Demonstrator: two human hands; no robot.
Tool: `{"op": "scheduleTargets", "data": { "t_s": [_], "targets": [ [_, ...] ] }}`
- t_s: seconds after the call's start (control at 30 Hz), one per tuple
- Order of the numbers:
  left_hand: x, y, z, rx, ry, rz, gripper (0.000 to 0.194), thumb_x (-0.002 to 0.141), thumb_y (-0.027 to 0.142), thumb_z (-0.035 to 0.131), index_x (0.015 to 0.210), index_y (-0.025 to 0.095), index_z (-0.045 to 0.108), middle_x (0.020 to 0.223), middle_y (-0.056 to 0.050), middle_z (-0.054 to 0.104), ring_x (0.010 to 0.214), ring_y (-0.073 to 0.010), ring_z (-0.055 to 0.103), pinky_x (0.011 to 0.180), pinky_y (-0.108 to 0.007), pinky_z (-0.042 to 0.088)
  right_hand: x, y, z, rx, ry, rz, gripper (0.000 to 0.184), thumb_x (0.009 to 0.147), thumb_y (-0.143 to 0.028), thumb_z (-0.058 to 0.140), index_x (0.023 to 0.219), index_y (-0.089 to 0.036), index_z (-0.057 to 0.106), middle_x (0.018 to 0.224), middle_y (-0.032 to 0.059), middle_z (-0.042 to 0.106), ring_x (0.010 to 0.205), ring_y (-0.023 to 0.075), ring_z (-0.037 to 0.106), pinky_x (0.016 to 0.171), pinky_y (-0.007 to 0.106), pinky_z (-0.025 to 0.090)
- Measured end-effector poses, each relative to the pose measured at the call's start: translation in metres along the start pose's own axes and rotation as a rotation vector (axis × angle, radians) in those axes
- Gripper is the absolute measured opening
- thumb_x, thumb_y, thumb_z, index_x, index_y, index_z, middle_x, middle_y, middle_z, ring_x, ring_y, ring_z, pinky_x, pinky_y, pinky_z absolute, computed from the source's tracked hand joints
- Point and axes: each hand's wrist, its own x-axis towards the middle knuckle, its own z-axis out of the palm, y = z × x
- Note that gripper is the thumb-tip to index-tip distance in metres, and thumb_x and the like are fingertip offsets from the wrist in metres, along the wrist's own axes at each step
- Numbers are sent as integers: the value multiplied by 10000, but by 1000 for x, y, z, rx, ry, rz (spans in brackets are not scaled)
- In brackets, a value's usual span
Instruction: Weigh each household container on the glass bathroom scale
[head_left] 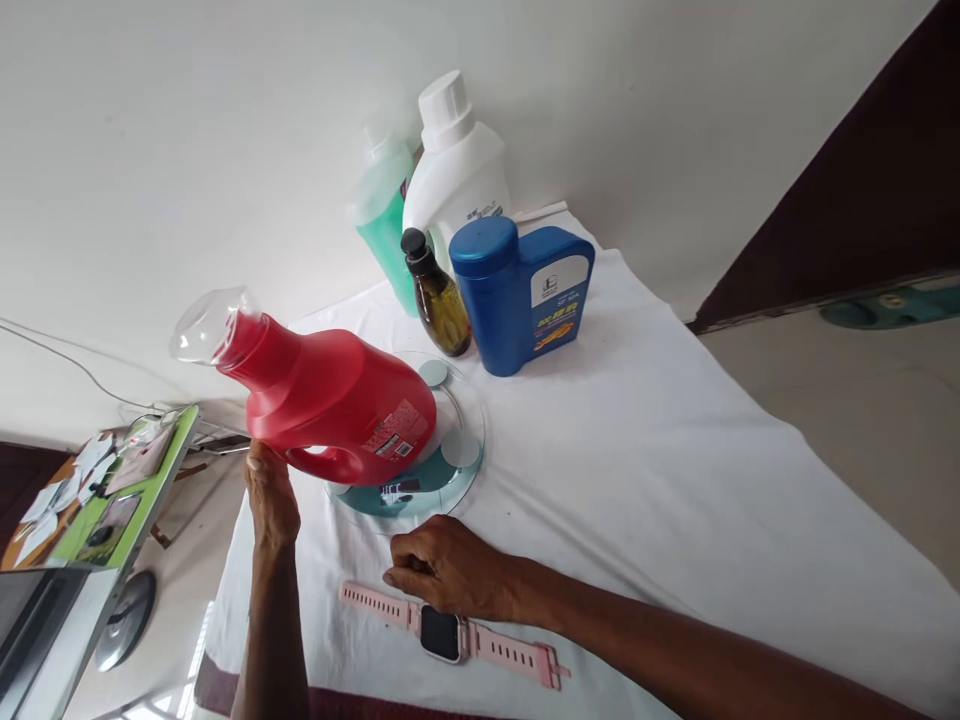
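Red, clear-capped bottle (337, 395) in the left hand (273, 497)

Little print is legible

The blue container (489, 320) bears an emblem (551, 284), letters (567, 301) resembling "SF" and yellow characters (556, 318) too blurred to read; the red bottle (341, 390) carries a label (394, 430) with a barcode (403, 449); black print (484, 212) on the white bottle (457, 170) is too small

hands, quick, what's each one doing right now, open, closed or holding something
Left hand: closed, holding the red bottle.
Right hand: fingers curled closed, nothing visible in them, near the watch.
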Motion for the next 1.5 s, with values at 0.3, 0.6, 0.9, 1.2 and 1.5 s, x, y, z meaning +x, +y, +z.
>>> {"op": "scheduleTargets", "data": {
  "t_s": [0.3, 0.6, 0.9, 1.2, 1.5],
  "targets": [
    [-43, -70, -36, 78, 326, -404, 644, 918, 787, 471, 797, 167, 598, 512, 55, 432, 441, -108, 377, 467, -253, 287, 0, 0, 1, -61, -22, 24, 272, 951, -241, 657, 701, -179, 569, 632, -46, 567, 577, 91, 465, 593, 228, 320],
    [-43, -69, -32, 348, 172, -342, 657, 1016, 699, 367, 595, 199, 432, 538, 27, 404, 528, -114, 349, 533, -279, 263, 0, 0, 2, -64, -16, 13, 264, 959, -228, 639, 710, -182, 564, 635, -38, 584, 585, 97, 474, 603, 228, 328],
    [-42, -70, -32, 400, 99, -350, 517, 999, 556, 500, 638, 218, 351, 572, 51, 338, 567, -118, 285, 546, -280, 236, 0, 2, 2, -62, -29, 15, 246, 966, -247, 639, 734, -183, 590, 661, -25, 621, 593, 104, 496, 602, 228, 344],
    [-43, -69, -32, 413, 91, -351, 495, 974, 548, 521, 636, 224, 359, 570, 50, 338, 559, -122, 282, 541, -287, 235, 0, 1, 1, -68, -24, 12, 241, 971, -242, 627, 739, -181, 602, 655, -25, 621, 586, 105, 491, 601, 229, 344],
    [-44, -57, -27, 324, 135, -282, 581, 1008, 687, 373, 711, 204, 498, 658, 13, 483, 594, -136, 431, 592, -275, 365, 0, 1, 1, -20, -7, 17, 279, 945, -220, 636, 691, -189, 526, 610, -52, 546, 563, 90, 438, 590, 227, 312]
  ]
}}
